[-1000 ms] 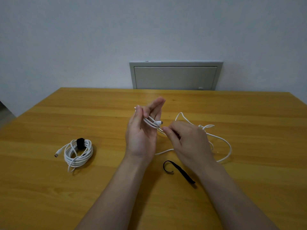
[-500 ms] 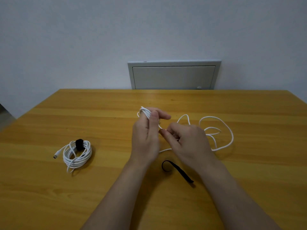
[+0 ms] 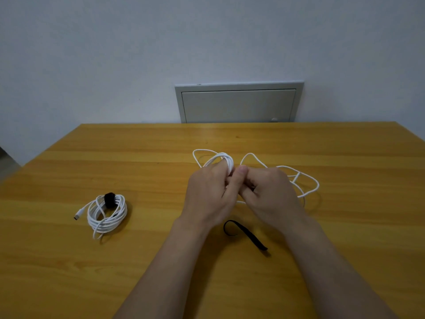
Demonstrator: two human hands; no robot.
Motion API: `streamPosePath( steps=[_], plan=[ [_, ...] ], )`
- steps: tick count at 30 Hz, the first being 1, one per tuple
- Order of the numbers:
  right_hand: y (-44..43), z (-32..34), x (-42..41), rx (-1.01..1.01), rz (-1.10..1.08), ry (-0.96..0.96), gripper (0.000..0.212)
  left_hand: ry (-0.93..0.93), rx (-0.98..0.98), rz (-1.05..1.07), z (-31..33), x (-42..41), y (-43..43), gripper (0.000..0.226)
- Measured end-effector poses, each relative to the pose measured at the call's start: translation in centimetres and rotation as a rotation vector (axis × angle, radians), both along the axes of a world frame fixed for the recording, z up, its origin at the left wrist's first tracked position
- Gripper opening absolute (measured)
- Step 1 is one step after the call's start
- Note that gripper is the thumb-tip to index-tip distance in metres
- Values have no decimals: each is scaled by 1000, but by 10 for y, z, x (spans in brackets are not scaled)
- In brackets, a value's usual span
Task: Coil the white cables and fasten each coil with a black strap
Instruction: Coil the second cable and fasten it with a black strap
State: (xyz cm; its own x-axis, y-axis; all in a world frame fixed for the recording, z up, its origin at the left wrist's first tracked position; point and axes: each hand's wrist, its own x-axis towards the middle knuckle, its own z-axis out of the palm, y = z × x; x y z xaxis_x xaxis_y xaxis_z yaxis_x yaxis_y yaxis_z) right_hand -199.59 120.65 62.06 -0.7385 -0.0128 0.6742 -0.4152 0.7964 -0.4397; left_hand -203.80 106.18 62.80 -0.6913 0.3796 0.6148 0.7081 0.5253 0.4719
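My left hand holds several loops of a white cable wound over its fingers, above the middle of the table. My right hand is pressed against it and pinches the same cable at the thumb. The loose rest of the cable lies in slack loops to the right of my hands. A loose black strap lies on the table just below my wrists. At the left lies a coiled white cable bound by a black strap, its plug sticking out to the left.
The wooden table reaches to a pale wall. A grey metal panel door sits in the wall behind the far table edge.
The hands have come together and more loops sit round my left fingers. The slack cable on the right has shifted and shortened. The coiled cable and loose strap have not moved.
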Motion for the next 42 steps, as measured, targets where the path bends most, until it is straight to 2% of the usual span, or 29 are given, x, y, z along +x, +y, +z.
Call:
streamPosePath(
  steps=[4,7,11,17,20,23,27,32,36,42],
  plan=[
    [9,4,8,-72,91,-84,13,-2,-58,-19,2,0,-6,53],
    [11,2,7,-32,102,-88,17,-16,-127,-26,1,-2,-10,61],
    [13,1,4,-59,154,-55,9,-132,-124,-131,1,-5,-14,69],
    [7,3,5,-45,160,90,18,-655,227,-522,-1,-6,-14,60],
    [3,6,6,-96,138,101,26,-765,322,-649,4,-4,-16,52],
    [2,10,10,-151,196,55,18,-917,452,-735,7,-5,-18,40],
    [-1,12,13,-161,204,71,9,-1082,570,-816,9,-7,-22,46],
    [-5,5,7,-188,132,168,19,-1176,632,-897,10,-8,-25,50],
    [-1,3,6,-224,60,241,30,-1202,548,-994,7,-10,-29,61],
    [-2,3,6,-227,107,260,23,-1225,498,-1024,8,-11,-34,59]
  ],
)
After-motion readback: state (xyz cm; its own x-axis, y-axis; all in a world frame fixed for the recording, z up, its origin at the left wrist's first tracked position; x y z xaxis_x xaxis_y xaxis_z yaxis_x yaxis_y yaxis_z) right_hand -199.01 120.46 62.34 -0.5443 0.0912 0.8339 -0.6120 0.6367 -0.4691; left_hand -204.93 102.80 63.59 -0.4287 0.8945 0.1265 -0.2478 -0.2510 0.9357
